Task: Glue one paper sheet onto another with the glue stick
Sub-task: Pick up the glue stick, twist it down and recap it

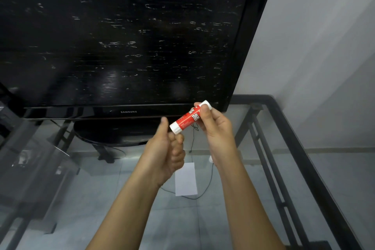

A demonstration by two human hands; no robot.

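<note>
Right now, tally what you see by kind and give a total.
Hands: 2, left and right
Glue stick: 1
Paper sheet: 1
Television: 1
Glass table: 1
Total: 6

The glue stick (189, 117) at centre right looks like smooth plastic, its red label slightly glossy between matt white ends. Lower in the frame, a matt white paper sheet (186, 179) lies on a clear glass table (316, 148) with a black metal frame. The television (121, 36) filling the upper left has a glossy black plastic bezel and a streaked, smeared dark screen.
</note>
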